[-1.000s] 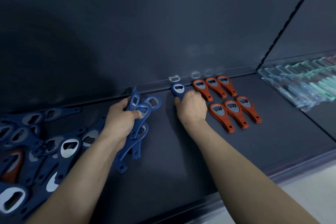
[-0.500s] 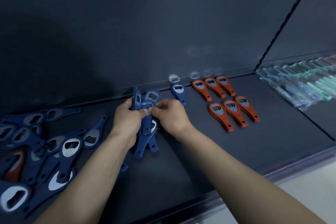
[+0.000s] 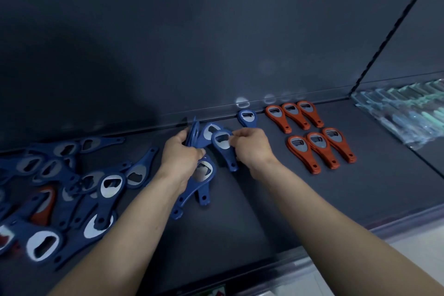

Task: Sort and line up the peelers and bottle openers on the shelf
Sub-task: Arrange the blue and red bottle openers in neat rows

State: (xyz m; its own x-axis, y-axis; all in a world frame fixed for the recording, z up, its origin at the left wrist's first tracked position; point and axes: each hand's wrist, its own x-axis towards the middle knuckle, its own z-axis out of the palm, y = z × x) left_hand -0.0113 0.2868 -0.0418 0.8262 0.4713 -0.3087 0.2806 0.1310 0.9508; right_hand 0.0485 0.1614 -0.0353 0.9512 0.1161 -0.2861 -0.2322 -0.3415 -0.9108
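Right hand (image 3: 252,149) pinched opener (image 3: 224,145) from left hand (image 3: 179,158) bundle (image 3: 193,133)

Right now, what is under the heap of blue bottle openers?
A red bottle opener shows, partly buried under the blue bottle openers. The rest of it and anything deeper are covered.

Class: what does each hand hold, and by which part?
The left hand grips a bunch of blue bottle openers around their middles; the right hand pinches one blue opener by its head.
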